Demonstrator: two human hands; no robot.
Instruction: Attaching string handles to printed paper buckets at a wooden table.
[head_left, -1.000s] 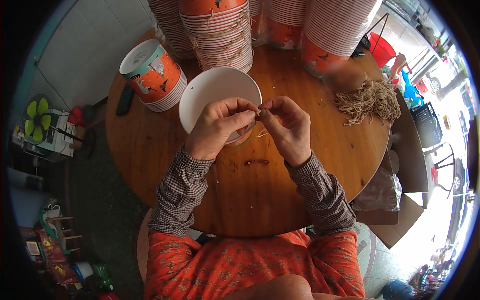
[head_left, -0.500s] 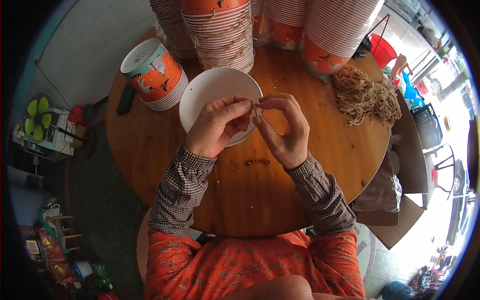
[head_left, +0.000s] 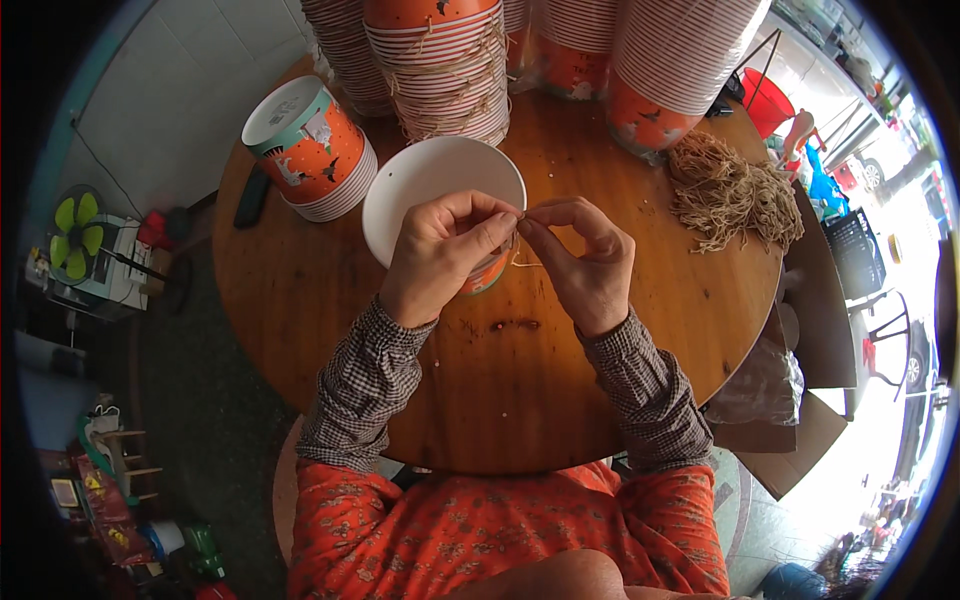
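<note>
My left hand and my right hand meet fingertip to fingertip at the near right rim of a paper bucket. Its inside is white, and a bit of orange printed wall shows below my hands. Both hands pinch a thin tan twine, whose loose end hangs between them. The twine's upper part and any knot are hidden by my fingertips. A small dark hole shows in the bucket's far left wall.
A short nested stack of orange buckets lies tipped at the left, beside a dark phone-like object. Tall bucket stacks line the back, some with twine handles. A heap of tan twine rests at the right on the round wooden table.
My fingertips have drawn closer together, and my right thumb and index finger have closed into a pinch. The right hand has shifted slightly right and down. The bucket has moved very slightly.
</note>
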